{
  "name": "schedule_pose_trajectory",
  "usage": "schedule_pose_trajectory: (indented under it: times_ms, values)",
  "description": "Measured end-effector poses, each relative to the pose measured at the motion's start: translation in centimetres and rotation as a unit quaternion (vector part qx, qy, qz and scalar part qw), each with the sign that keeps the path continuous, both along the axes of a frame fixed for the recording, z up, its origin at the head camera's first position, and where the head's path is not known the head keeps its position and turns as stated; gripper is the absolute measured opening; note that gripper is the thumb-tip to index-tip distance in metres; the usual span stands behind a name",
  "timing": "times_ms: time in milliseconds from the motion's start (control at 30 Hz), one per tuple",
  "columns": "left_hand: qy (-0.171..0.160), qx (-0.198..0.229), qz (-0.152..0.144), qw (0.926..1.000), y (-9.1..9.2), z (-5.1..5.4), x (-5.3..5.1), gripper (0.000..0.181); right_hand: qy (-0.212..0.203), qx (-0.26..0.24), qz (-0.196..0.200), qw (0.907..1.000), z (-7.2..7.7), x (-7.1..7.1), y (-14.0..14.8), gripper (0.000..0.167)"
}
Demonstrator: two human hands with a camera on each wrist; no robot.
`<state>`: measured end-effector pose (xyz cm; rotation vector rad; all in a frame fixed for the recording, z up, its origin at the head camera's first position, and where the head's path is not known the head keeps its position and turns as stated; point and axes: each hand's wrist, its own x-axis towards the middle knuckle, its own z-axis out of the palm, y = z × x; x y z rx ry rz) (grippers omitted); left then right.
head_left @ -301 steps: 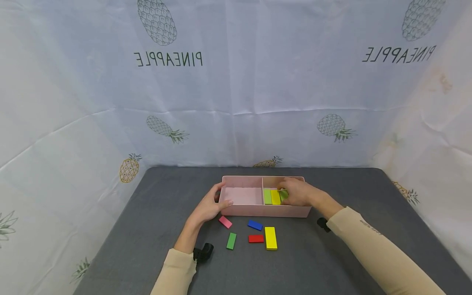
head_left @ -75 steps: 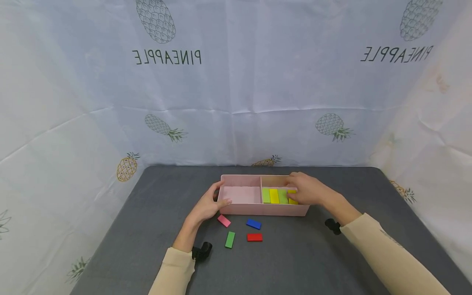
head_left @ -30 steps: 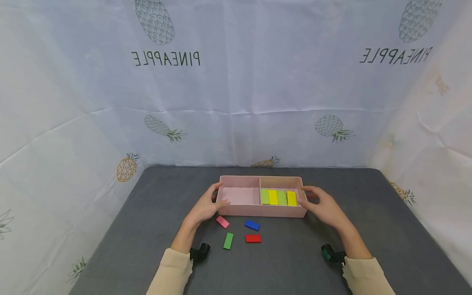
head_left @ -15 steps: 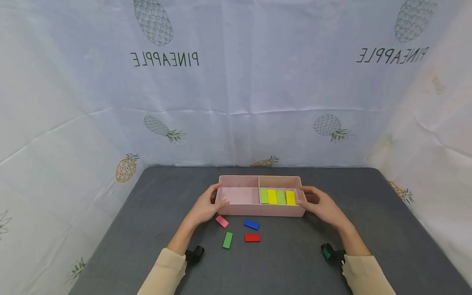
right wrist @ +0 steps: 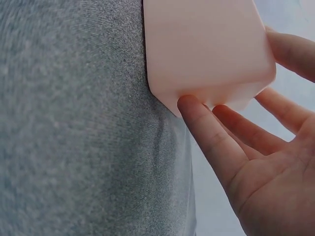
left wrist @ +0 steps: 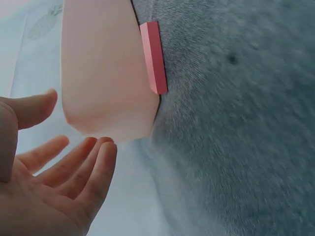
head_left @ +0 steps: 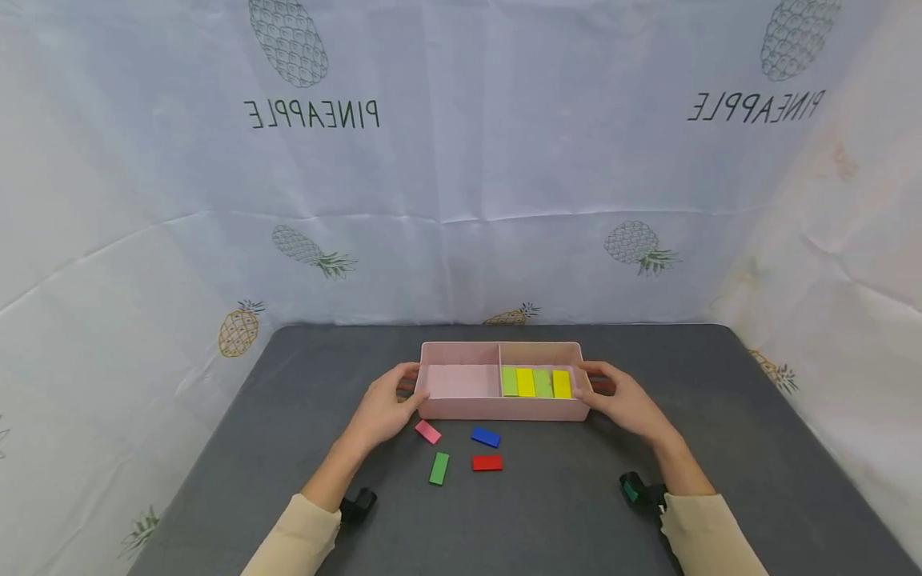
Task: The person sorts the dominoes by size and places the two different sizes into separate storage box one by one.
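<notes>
A white cloth (head_left: 461, 176) w/ pineapple prints & mirrored PINEAPPLE lettering is hanging at the far side and along L & R. Below it the dark grey table (head_left: 504, 528) is spreading toward the near edge. On its far half, approx. centre, the pink box (head_left: 504, 409) is sitting w/ its long side running L to R, a divider (head_left: 499, 370) splitting it into L & R comps. The left sleeve (head_left: 291, 536) and right sleeve (head_left: 709, 536), both beige, are coming in from the near edge. The right hand (head_left: 634, 404) is gripping the box's R end, thumb hooking over the rim, fingers pressing outside. The left hand (head_left: 382, 412) is resting relaxed at the L end, fingers extended & tips meeting the end wall; per the left wrist view, its thumb is standing just off the box. In the R comp. 4 blks are sitting in a row, L to R: lt. grn blk (head_left: 510, 382), yel. blk (head_left: 527, 382), 2nd lt. grn blk (head_left: 543, 382), 2nd yel. blk (head_left: 561, 384). Nearer, smaller pcs are lying on the table: red blk (head_left: 487, 463), blue blk (head_left: 486, 437) farther back, dk grn blk (head_left: 438, 469) to their L, pink blk (head_left: 428, 432) just beside the box's near L corner.
</notes>
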<state>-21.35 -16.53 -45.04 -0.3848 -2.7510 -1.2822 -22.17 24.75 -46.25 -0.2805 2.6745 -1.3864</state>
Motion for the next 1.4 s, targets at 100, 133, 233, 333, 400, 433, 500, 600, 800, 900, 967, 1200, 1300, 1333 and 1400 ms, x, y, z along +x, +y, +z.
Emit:
schedule_pose_trajectory:
  times_ms: [100,133,233,333,400,433,500,600,800,900,967,1200,1300,1333,1400]
  values:
    - [0.025,-0.024,0.01,0.9994,-0.3,0.1,0.5,0.045,0.004,0.001,0.001,1.0,-0.1,0.0,-0.2,0.07]
    - [0.034,-0.034,0.014,0.9987,-0.4,0.1,0.7,0.044,0.006,0.001,0.002,1.0,-0.1,0.0,-0.3,0.07]
    - [0.063,-0.06,0.024,0.9959,-0.5,0.1,1.2,0.037,0.01,0.003,0.003,0.9999,-0.2,0.0,-0.5,0.069]
    - [0.096,-0.089,0.028,0.991,-0.6,0.2,1.8,0.029,0.012,0.005,-0.001,0.9999,-0.3,0.0,-0.5,0.069]
    - [0.112,-0.108,0.029,0.9874,-0.6,0.2,2.3,0.026,0.011,0.007,-0.004,0.9999,-0.3,0.1,-0.5,0.07]
    - [0.117,-0.116,0.029,0.9859,-0.6,0.2,2.5,0.026,0.011,0.007,-0.004,0.9999,-0.3,0.1,-0.5,0.07]
    - [0.121,-0.131,0.024,0.9837,-0.6,0.1,2.9,0.028,0.012,0.008,-0.006,0.9999,-0.2,0.1,-0.6,0.07]
    - [0.128,-0.156,0.016,0.9793,-0.5,-0.2,3.4,0.033,0.014,0.012,-0.006,0.9998,-0.2,0.1,-0.7,0.069]
    - [0.166,-0.189,0.008,0.9678,-0.2,-0.8,4.1,0.034,0.011,0.016,-0.002,0.9998,0.0,0.1,-0.7,0.07]
    - [0.175,-0.207,-0.003,0.9625,0.1,-1.0,4.4,0.03,0.009,0.012,-0.003,0.9999,0.1,0.2,-0.7,0.07]
    - [0.171,-0.23,-0.011,0.9581,0.3,-1.1,4.5,0.029,0.009,0.011,-0.003,0.9999,0.2,0.3,-0.7,0.07]
    - [0.103,-0.311,-0.044,0.9437,1.3,-1.3,4.6,0.042,0.006,0.02,-0.007,0.9998,0.3,0.3,-0.8,0.071]
    - [0.086,-0.336,-0.059,0.936,1.7,-1.4,4.6,0.045,0.007,0.024,-0.007,0.9997,0.3,0.3,-0.8,0.072]
    - [0.082,-0.343,-0.062,0.9338,1.8,-1.4,4.7,0.046,0.008,0.026,-0.007,0.9996,0.3,0.3,-0.9,0.072]
    - [0.078,-0.349,-0.068,0.9315,2.0,-1.5,4.7,0.046,0.01,0.032,-0.006,0.9994,0.2,0.2,-0.9,0.072]
